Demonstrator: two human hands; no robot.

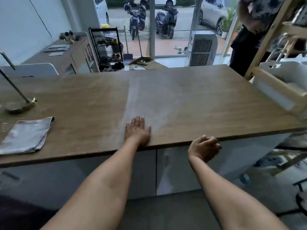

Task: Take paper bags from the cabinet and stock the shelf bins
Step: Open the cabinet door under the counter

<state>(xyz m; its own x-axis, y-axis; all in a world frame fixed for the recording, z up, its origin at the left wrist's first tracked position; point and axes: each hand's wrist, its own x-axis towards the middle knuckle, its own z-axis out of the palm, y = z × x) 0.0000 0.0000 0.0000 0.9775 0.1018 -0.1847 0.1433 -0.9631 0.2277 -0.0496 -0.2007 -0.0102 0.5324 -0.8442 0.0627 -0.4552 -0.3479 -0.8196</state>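
My left hand (137, 130) lies flat, palm down, on the wooden counter (199, 100) near its front edge, fingers together and holding nothing. My right hand (204, 149) hovers just below the counter's front edge with its fingers curled in, in front of the white cabinet doors (176, 170) under the counter. The doors are closed. At the right stands a wooden shelf (265, 47) with a white bin (285, 72) on it. No paper bags are visible.
A folded grey cloth (26, 135) lies on the counter's left, behind it a lamp base (20, 105). Another person (252, 30) stands at the back right by the shelf. A white air cooler (202, 48) stands beyond the counter.
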